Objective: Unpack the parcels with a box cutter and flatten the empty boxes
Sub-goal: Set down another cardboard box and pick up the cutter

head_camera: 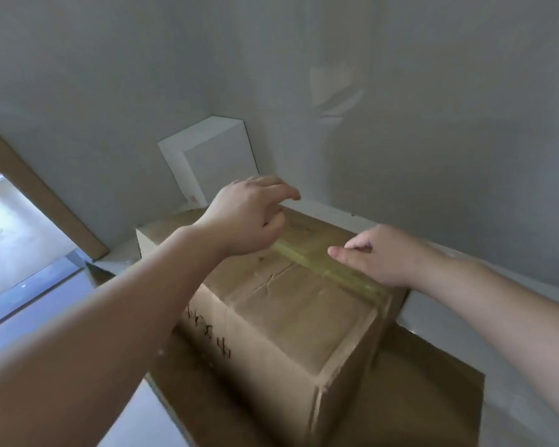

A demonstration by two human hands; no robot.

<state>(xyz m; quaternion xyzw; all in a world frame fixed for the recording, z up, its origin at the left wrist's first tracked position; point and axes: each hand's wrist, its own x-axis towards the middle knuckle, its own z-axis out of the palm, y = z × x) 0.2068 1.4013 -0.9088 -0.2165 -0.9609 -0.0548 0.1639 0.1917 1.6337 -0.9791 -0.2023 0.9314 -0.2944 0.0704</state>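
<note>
A brown cardboard parcel [291,311] stands in front of me, its top flaps sealed by a strip of yellowish tape [323,269], with black handwriting on its left side. My left hand [249,217] hovers over the far left part of the top, fingers loosely curved and holding nothing. My right hand [378,253] lies on the right edge of the top beside the tape, thumb pointing left, its fingers hidden behind the edge. No box cutter is in view.
The parcel sits on flat brown cardboard [417,388] on a pale floor, in a corner of grey walls. A white box [213,156] leans in the corner behind it. A wooden door frame [42,195] and an opening are at the left.
</note>
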